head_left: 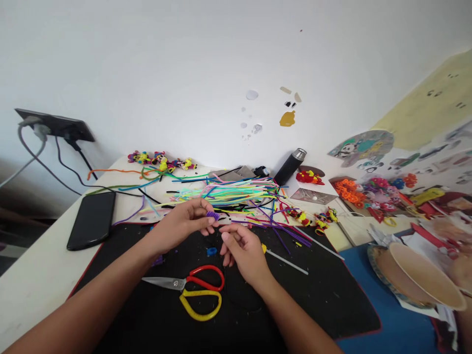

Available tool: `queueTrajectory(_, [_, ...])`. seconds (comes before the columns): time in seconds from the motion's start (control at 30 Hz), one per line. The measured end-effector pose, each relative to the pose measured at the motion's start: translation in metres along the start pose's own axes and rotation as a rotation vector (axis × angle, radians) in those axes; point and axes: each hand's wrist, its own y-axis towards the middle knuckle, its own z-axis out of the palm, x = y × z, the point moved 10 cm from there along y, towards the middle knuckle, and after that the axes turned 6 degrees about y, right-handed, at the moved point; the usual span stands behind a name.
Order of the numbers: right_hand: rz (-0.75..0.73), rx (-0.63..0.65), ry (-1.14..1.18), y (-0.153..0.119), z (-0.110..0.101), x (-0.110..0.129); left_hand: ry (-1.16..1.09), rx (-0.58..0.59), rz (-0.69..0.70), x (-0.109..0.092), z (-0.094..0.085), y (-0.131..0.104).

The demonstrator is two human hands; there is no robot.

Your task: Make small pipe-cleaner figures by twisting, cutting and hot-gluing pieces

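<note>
A small purple coil (213, 215) is pinched between the thumb and fingers of my left hand (190, 219). Just to its right, my right hand (239, 248) has its fingers curled, thumb near the forefinger; whether anything thin is between them is too small to tell. Below the hands, a blue ring-like piece (211, 251) lies on the black mat (295, 305). Scissors (184, 284) with one red and one yellow handle rest on the mat, blades pointing left. A purple piece (158, 260) is partly hidden by my left forearm.
Behind the hands lies a pile of coloured pipe cleaners (228, 191). A phone (92, 219) is at left, a black flask (291, 166) at the back. Small colourful figures (162, 161) stand near the wall. Bowls (424, 275) sit at right.
</note>
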Motion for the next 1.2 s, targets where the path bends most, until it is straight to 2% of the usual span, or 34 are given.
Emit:
queueTrajectory(0.23, [-0.058,-0.042,0.047,0.009,-0.002,0.009,0.056,0.038,-0.025,0.007,0.012,0.000])
queueTrajectory(0.5, [-0.063,-0.052,0.045,0.014,-0.005,0.008,0.024,0.098,-0.054,0.015,0.024,-0.001])
queueTrajectory(0.87, [-0.054,-0.029,0.069,0.013,-0.004,0.005,-0.001,0.107,-0.076,0.016,0.027,-0.002])
queueTrajectory(1.2, [-0.023,-0.018,0.215,0.014,-0.001,-0.005,0.104,0.036,-0.034,0.012,0.025,-0.005])
